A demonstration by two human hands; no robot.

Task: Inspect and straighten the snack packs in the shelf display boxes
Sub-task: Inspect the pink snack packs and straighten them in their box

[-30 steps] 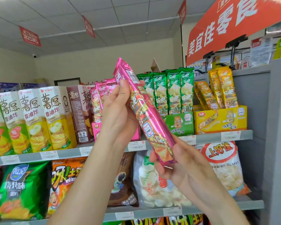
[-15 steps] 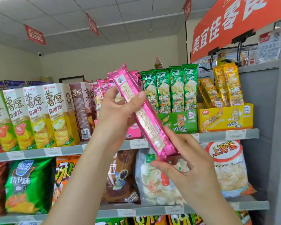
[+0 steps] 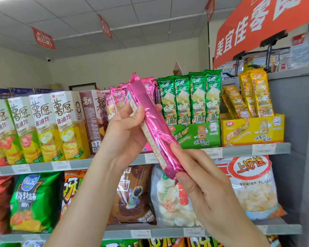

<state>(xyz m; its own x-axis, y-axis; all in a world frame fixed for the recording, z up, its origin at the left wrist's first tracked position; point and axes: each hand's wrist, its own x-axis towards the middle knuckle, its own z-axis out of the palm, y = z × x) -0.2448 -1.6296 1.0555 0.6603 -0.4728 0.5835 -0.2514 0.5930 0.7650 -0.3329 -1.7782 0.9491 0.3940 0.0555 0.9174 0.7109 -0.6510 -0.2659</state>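
My left hand (image 3: pixel 125 138) grips the upper half of a long pink snack pack (image 3: pixel 153 129); my right hand (image 3: pixel 203 184) pinches its lower end, tilted in front of the green display box (image 3: pixel 198 134).

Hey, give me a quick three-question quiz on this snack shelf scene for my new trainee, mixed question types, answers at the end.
1. True or false: the pink pack stands in its display box.
2. Of the display boxes, which is farthest right? A green, B yellow, C pink.
3. Fill in: the right hand grips the pack's ___ end.
Key: 1 false, the left hand and right hand hold it tilted in the air. 2 B, the yellow box. 3 lower.
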